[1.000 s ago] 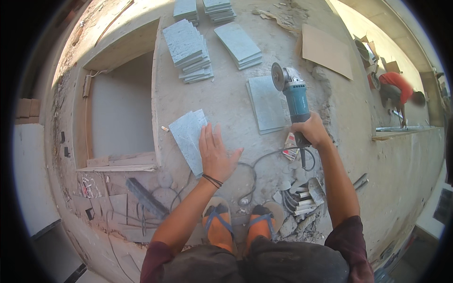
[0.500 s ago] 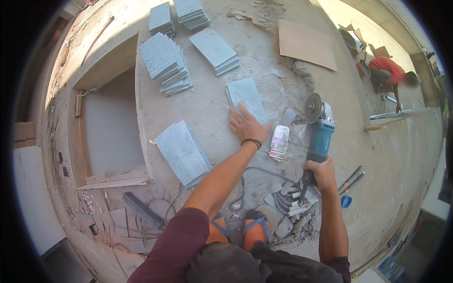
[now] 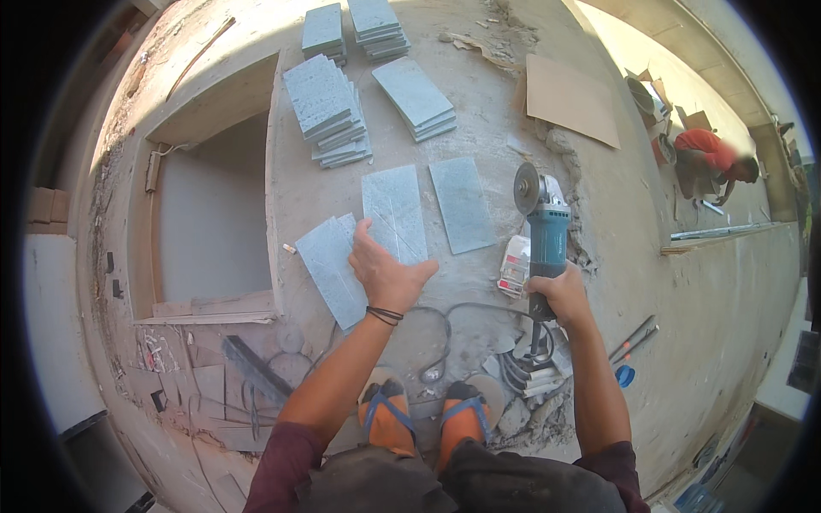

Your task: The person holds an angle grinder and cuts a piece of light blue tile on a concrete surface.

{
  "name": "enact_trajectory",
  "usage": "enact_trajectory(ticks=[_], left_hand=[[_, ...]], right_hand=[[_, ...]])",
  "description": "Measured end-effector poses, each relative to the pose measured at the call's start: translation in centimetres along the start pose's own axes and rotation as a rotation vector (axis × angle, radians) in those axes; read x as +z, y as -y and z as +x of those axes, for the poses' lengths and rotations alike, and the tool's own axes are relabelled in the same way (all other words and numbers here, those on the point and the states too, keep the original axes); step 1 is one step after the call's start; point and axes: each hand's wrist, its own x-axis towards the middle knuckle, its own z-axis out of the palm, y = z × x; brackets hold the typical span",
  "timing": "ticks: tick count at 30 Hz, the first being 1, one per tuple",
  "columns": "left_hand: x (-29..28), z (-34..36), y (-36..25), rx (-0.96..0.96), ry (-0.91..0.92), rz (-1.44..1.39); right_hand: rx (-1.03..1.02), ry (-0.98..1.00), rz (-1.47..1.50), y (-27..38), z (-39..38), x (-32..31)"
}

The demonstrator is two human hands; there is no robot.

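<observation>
My left hand [image 3: 389,274] grips a blue-grey stone tile [image 3: 395,201] by its lower end, fingers along the left edge and thumb at the lower right corner. Thin pale lines cross the tile's face. Beneath and to its left lies a small stack of similar tiles [image 3: 329,265]; a single tile [image 3: 463,205] rests flat to its right. My right hand [image 3: 560,295] is wrapped around the black rear handle of a teal angle grinder [image 3: 549,235], held upright with its cutting disc [image 3: 527,188] at the top. Whether the disc is spinning I cannot tell.
More tile stacks [image 3: 329,107] stand at the far side. A rectangular opening [image 3: 214,222] is on the left, a cardboard sheet [image 3: 571,101] far right. A power cord [image 3: 446,342] loops near my feet beside rubble [image 3: 517,419]. Another person [image 3: 710,154] bends over at far right.
My left hand has taken the upper tile off the pair and moved left and nearer with it, uncovering the other tile. The grinder has shifted slightly left. The person at far right has bent lower.
</observation>
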Motion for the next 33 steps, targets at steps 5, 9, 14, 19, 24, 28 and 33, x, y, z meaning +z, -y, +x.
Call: enact_trajectory(ticks=[5, 9, 14, 19, 24, 28, 33], left_hand=[[-6.3, -3.6, 3.8, -0.116, -0.134, 0.049], [-6.4, -4.7, 6.9, -0.17, -0.2, 0.115], [-5.5, -5.6, 8.3, -0.257, -0.219, 0.117], [-4.5, -5.8, 8.7, -0.231, -0.221, 0.134], [-3.6, -5.3, 8.4, -0.28, -0.181, 0.137], [-3.2, -5.4, 8.6, -0.255, -0.183, 0.149], [-3.1, -5.5, 8.4, -0.241, -0.167, 0.18]], right_hand=[[0.041, 0.109, -0.066, 1.5, 2.9, 4.0], [0.052, 0.139, -0.173, -0.1, 6.3, 5.6], [0.048, 0.13, -0.265, -0.1, 7.9, 6.6], [0.055, 0.135, -0.25, -0.2, 8.4, 6.9], [0.088, 0.144, -0.22, -0.1, 8.7, 6.6], [0.092, 0.133, -0.206, 0.1, 8.6, 6.6], [0.073, 0.119, -0.244, -0.1, 8.9, 6.6]])
